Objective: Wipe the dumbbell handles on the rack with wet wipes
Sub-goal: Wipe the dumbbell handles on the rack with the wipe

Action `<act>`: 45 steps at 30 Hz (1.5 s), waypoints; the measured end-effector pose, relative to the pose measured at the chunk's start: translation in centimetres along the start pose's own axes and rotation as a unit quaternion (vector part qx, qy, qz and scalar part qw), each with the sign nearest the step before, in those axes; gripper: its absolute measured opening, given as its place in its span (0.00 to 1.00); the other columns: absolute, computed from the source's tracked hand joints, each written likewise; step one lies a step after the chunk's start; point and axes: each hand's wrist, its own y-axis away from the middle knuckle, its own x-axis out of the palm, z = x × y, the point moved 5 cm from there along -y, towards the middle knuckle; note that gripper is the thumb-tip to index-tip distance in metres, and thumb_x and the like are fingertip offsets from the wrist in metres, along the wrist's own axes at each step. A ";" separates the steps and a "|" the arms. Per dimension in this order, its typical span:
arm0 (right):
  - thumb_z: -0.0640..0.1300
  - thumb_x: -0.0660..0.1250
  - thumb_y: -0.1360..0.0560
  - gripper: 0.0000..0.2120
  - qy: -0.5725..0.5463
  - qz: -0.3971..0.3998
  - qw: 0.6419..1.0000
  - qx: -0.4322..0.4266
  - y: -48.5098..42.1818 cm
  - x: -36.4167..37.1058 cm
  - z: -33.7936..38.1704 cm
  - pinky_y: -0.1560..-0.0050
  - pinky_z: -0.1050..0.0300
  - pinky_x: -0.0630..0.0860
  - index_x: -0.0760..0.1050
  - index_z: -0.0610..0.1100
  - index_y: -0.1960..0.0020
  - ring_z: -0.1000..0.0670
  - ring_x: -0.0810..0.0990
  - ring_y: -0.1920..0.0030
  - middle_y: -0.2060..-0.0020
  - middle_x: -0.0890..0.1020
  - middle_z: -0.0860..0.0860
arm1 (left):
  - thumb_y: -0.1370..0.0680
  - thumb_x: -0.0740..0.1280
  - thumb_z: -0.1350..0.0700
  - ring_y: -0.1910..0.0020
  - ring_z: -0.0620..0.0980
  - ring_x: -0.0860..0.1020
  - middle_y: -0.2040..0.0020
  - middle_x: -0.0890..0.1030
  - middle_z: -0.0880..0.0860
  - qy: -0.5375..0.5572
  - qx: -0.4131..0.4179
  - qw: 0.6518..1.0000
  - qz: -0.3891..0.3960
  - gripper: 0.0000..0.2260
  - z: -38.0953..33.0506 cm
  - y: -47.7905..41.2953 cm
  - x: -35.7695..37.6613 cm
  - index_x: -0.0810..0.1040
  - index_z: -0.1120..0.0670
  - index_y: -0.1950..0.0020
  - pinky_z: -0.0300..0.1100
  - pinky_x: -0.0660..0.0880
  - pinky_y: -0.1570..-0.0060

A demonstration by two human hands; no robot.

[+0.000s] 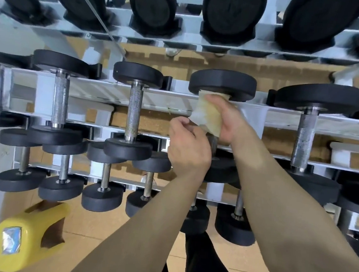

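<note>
While the right hand (225,120) curls round the pale, creased wet wipe (208,114) and clamps it against a steel bar, the left hand (188,149) sits just below it with fingers bent, seemingly pinching the wipe's loose lower corner. The black round-headed dumbbell (222,84) being cleaned lies across the middle tier of the white metal rack (173,99), roughly midway along its rails. Its far head is just above the wipe, and a short bare stretch of its steel handle (212,142) shows beneath.

The step in hand looks like the wiping of this one handle, with the wipe wrapped at the far end and the near end not yet covered. The next move probably calls for a firm wrap from the right hand as it slides or twists toward the near head. The left hand would then either steady the corner or let it go, so the wipe does not bunch.

The knurled handle to the left (134,110) and the one to the right (304,135) stand uncovered; whether they are already wiped cannot be told. A yellow plastic container (29,233) lies on the floor near the rack's left end.
</note>
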 end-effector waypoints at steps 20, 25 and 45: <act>0.43 0.72 0.28 0.11 -0.009 0.008 1.000 0.010 -1.8 0.5 0.2 0.68 0.62 0.72 0.70 0.50 0.63 0.55 0.72 0.70 0.66 0.71 0.54 | 0.18 0.58 0.51 0.49 0.54 0.76 0.43 0.73 0.47 0.009 0.004 1.000 -0.012 0.07 0.1 0.0 -0.2 0.68 0.49 0.41 0.57 0.73 0.44; 0.49 0.75 0.31 0.17 -0.020 0.096 0.992 0.074 -1.1 -1.4 -3.3 0.44 0.50 0.77 0.80 0.42 0.46 0.46 0.82 0.53 0.55 0.83 0.44 | 0.17 0.57 0.50 0.49 0.52 0.75 0.44 0.73 0.47 0.010 0.011 1.000 -0.011 0.07 0.1 0.0 -0.1 0.69 0.49 0.41 0.57 0.73 0.44; 0.50 0.72 0.25 0.08 -0.013 0.035 0.998 0.040 -1.5 -0.1 -0.4 0.54 0.54 0.76 0.79 0.45 0.56 0.50 0.80 0.62 0.64 0.80 0.49 | 0.16 0.54 0.46 0.50 0.49 0.75 0.46 0.73 0.45 0.009 0.018 1.000 -0.015 0.10 0.2 -0.1 0.1 0.70 0.49 0.43 0.54 0.73 0.45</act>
